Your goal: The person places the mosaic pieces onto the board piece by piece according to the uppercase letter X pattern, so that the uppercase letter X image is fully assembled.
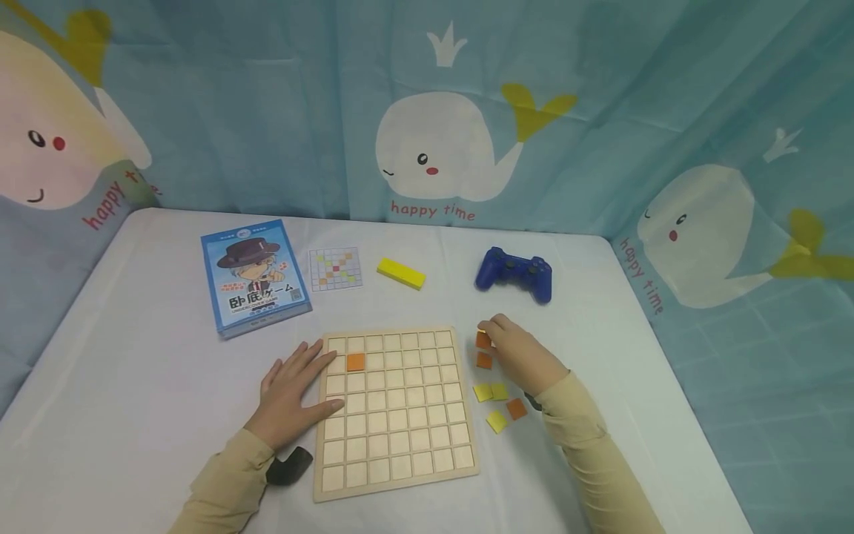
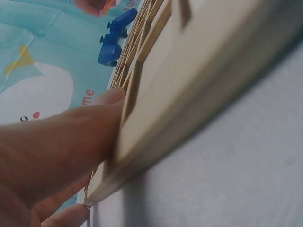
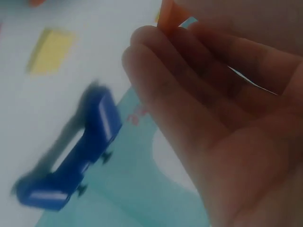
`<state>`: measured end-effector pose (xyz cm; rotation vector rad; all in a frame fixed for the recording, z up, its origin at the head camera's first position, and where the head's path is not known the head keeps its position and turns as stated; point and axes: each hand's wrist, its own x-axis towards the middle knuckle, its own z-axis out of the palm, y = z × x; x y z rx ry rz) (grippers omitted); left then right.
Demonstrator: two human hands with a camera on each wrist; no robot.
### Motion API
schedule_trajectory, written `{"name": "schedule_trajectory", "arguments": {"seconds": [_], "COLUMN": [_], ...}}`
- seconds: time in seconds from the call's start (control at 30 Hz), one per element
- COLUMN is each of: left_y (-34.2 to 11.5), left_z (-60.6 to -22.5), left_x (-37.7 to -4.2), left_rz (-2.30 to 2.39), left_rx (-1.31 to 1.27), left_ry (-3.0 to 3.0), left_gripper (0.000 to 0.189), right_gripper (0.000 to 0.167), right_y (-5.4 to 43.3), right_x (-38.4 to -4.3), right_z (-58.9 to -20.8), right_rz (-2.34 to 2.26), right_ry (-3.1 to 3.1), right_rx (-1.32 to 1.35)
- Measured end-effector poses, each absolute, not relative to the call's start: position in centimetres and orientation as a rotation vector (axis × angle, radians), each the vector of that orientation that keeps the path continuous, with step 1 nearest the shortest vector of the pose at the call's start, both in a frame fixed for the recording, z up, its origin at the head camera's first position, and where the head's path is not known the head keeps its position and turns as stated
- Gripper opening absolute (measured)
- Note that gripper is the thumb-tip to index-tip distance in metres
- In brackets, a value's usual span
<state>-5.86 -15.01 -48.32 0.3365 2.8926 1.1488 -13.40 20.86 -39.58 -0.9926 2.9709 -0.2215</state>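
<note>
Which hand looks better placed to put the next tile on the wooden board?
The right hand, probably: it pinches an orange tile beside the wooden board, near more loose tiles, while the left hand rests on the board's left edge.

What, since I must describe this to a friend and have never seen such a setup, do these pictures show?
No machine here: a person works bare-handed. The wide picture comes from a camera on the head, the close ones from cameras on each wrist. On the table lie a blue box, a patterned card, a yellow block, a blue game controller and a wooden grid board holding one orange tile. Loose yellow tiles and orange tiles lie to its right. The left hand rests on the board's left edge; the right hand pinches an orange tile with its fingers.
</note>
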Motion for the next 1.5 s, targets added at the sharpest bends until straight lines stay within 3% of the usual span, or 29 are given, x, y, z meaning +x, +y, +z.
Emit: {"name": "schedule_trajectory", "arguments": {"seconds": [0.5, 0.8, 1.5], "left_y": [-15.0, -15.0, -15.0], "left_z": [-48.1, -47.9, -48.2], "left_x": [-5.8, -5.9, -5.9], "left_rz": [1.139, 1.142, 1.124], "left_rx": [0.324, 0.327, 0.327], "left_ry": [2.876, 2.874, 2.883], "left_gripper": [0.074, 0.074, 0.075], "right_gripper": [0.026, 0.01, 0.009], "right_y": [16.1, 14.8, 14.8], "right_x": [-14.6, -14.7, -14.4], "right_z": [-41.0, -41.9, -42.9], "right_rz": [-0.288, -0.376, -0.337], "right_ry": [2.839, 2.748, 2.791], "right_rx": [-1.139, -1.186, -1.288]}}
